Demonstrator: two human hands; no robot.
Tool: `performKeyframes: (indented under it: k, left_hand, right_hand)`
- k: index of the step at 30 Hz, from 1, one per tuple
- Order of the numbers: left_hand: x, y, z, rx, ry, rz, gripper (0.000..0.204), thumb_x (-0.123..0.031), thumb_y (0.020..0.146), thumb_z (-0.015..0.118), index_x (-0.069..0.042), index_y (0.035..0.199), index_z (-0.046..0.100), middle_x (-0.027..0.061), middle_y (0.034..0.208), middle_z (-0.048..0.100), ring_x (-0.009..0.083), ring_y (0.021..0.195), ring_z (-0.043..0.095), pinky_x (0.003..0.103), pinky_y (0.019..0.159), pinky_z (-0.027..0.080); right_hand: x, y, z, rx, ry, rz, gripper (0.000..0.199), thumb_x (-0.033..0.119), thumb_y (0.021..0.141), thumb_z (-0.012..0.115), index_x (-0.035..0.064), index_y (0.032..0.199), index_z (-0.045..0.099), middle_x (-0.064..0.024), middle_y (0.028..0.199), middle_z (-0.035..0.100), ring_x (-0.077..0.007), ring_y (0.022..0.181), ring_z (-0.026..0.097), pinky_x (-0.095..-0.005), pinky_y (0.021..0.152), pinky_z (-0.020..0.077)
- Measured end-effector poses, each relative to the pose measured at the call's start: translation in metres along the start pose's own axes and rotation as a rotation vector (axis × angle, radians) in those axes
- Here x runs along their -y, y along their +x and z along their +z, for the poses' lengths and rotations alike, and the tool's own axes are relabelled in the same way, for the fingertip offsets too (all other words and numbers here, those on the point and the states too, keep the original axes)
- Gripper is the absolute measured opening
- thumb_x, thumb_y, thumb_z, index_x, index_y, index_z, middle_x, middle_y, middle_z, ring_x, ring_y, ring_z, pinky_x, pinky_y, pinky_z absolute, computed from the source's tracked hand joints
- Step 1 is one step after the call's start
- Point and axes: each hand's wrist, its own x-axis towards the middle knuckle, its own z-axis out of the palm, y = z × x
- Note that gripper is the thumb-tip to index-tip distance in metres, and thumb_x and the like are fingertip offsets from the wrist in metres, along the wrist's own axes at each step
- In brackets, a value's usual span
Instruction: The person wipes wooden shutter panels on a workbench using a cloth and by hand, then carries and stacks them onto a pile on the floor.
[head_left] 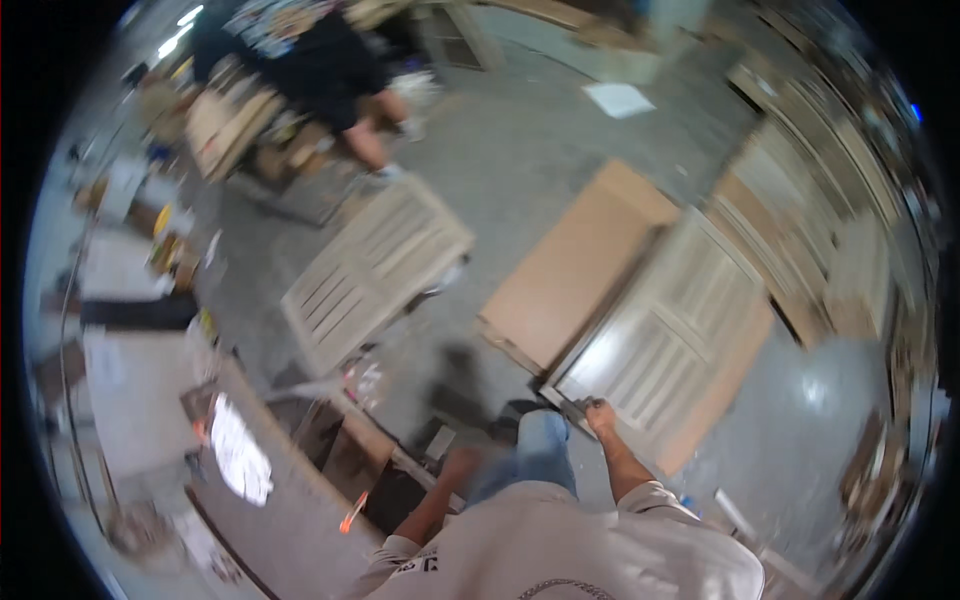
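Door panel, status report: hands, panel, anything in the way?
Right hand gripping door panel at its near corner. Left hand blurred, low by the knee, grip unclear. Panel lies across a brown board; second panel on floor left.

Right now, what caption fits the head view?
Right hand grips the corner of a panelled door lying on the workshop floor; left hand hangs free.

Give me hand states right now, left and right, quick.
Left hand: blurred, hanging by the thigh; grip cannot be told.
Right hand: closed on the near corner of the pale, panelled wooden door lying flat.

right hand gripping panelled door, brown board beneath
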Motion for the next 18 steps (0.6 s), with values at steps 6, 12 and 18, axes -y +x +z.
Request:
performKeyframes:
  k: [6,12,18]
  left_hand:
    - [-0.026,-0.059,-0.091,-0.54,-0.692,-0.383,0.033,-0.035,0.092,0.054,-0.004,0.097,0.063,0.0079,0.083,0.065,0.0179,0.072,0.064,0.03,0.062,0.05]
    - [-0.046,-0.043,-0.119,-0.641,-0.924,-0.604,0.037,-0.035,0.091,0.054,-0.002,0.107,0.061,0.0119,0.086,0.067,0.0199,0.074,0.065,0.031,0.065,0.051]
    - [-0.012,0.02,-0.137,-0.667,-1.098,-0.946,0.04,-0.033,0.09,0.058,0.0,0.112,0.059,0.0137,0.089,0.068,0.0247,0.077,0.067,0.035,0.066,0.052]
  right_hand:
    - [0.162,0.027,0.101,0.377,-0.389,-0.3,0.044,0.037,0.086,0.05,0.0008,0.103,0.066,-0.0245,0.112,0.062,-0.0387,0.111,0.057,-0.0415,0.095,0.0444]
    - [0.313,0.196,0.172,0.188,-0.522,-0.66,0.046,0.044,0.081,0.057,0.0021,0.096,0.068,-0.0253,0.102,0.064,-0.0401,0.1,0.06,-0.0423,0.09,0.0478]
    - [0.462,0.344,0.242,-0.128,-0.599,-0.71,0.062,0.043,0.084,0.065,-0.0009,0.125,0.05,-0.0239,0.12,0.056,-0.0399,0.113,0.052,-0.0438,0.096,0.0438]
